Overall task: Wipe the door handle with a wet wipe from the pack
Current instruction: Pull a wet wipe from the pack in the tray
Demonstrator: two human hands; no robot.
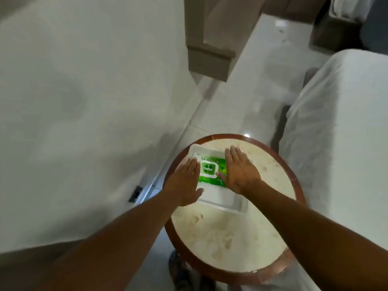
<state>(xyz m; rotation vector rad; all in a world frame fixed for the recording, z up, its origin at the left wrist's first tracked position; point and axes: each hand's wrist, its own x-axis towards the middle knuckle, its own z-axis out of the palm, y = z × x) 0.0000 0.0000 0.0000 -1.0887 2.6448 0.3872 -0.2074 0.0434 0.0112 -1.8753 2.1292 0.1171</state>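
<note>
A green wet-wipe pack (211,171) with a white-framed lid label lies in a white tray (226,203) on a small round table (226,238) with a marble top and a brown rim. My left hand (184,183) lies flat with fingers stretched out over the pack's left end. My right hand (239,169) is spread flat over its right end, the thumb near the lid label. Neither hand grips anything. No door handle is in view.
A white wall (84,101) runs along the left, with a dark socket (136,193) low on it. A white-covered bed (344,133) stands to the right. Glossy floor tiles (241,97) lead away towards a brown door frame (210,57).
</note>
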